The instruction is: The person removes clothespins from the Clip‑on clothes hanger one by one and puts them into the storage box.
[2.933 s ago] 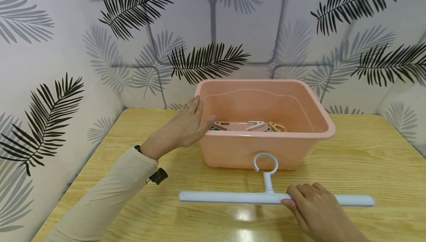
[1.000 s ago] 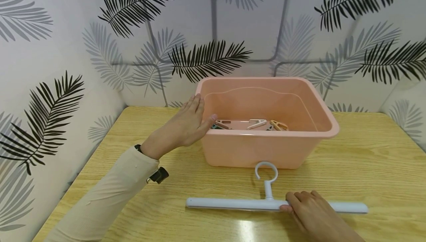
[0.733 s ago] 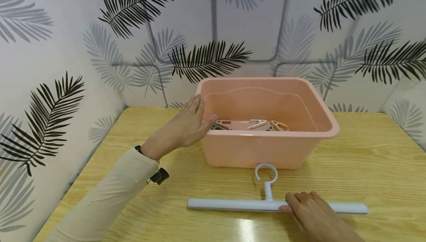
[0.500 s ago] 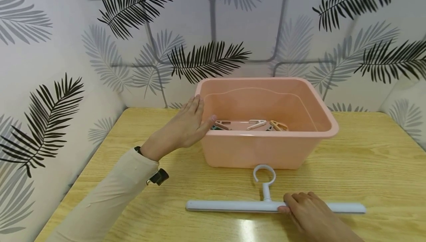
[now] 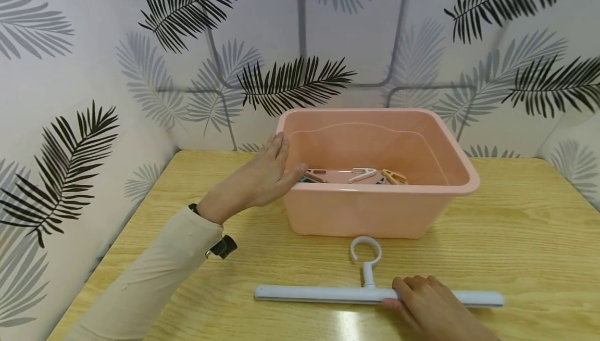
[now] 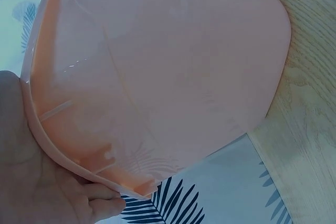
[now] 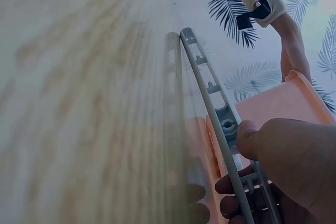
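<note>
Hanger (image 5: 328, 294) lies just in front of the pink basin (image 5: 375, 211). Right hand (image 5: 431, 307) grips its bar; left hand (image 5: 255, 179), fingers spread, presses the basin's left side.

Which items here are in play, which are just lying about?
In play:
- white plastic hanger bar with a ring hook, gripped by the right hand
- pink plastic tub, left hand flat against its side

Lying about:
- plastic clothes pegs in the tub
- wooden table

On the table (image 5: 515, 226), the hanger (image 5: 328, 294) lies before the tub (image 5: 375, 211) holding clips (image 5: 361, 175).
</note>
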A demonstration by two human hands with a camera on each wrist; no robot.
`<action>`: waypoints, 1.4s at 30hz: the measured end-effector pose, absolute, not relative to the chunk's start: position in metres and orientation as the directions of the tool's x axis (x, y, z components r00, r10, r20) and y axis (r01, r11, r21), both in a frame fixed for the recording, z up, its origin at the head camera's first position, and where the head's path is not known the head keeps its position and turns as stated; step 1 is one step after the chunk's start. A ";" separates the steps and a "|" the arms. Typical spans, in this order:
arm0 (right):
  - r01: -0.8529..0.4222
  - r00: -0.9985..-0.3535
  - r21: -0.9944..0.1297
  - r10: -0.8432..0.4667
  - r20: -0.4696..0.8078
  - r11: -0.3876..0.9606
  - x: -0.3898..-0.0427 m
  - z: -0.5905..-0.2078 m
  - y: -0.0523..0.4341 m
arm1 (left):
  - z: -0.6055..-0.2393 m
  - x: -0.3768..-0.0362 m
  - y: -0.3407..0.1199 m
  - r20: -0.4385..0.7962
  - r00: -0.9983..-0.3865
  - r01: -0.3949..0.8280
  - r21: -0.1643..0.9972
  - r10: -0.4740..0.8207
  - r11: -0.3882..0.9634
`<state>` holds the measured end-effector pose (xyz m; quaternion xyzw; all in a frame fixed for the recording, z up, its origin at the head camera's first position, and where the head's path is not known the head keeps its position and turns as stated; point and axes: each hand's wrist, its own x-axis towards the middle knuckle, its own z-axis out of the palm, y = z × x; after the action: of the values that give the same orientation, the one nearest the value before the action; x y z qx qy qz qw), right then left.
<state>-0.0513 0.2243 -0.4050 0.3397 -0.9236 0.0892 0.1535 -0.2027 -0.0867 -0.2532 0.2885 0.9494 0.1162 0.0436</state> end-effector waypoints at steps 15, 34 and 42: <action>-0.676 -0.682 -0.038 -0.606 0.410 0.736 -0.054 -0.409 0.218 | -0.255 -0.204 -0.088 -0.007 -0.828 0.541 0.249 0.560 0.803; -0.683 -0.670 -0.012 -0.620 0.409 0.730 -0.058 -0.408 0.220 | -0.254 -0.204 -0.087 -0.007 -0.831 0.537 0.251 0.556 0.805; -0.682 -0.670 0.006 -0.628 0.395 0.731 -0.058 -0.407 0.220 | -0.255 -0.205 -0.086 -0.014 -0.830 0.537 0.250 0.558 0.806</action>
<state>-0.0584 0.2205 -0.4070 0.3595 -0.9111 0.0712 0.1888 -0.2048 -0.0859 -0.2550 0.2883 0.9492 0.1187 0.0433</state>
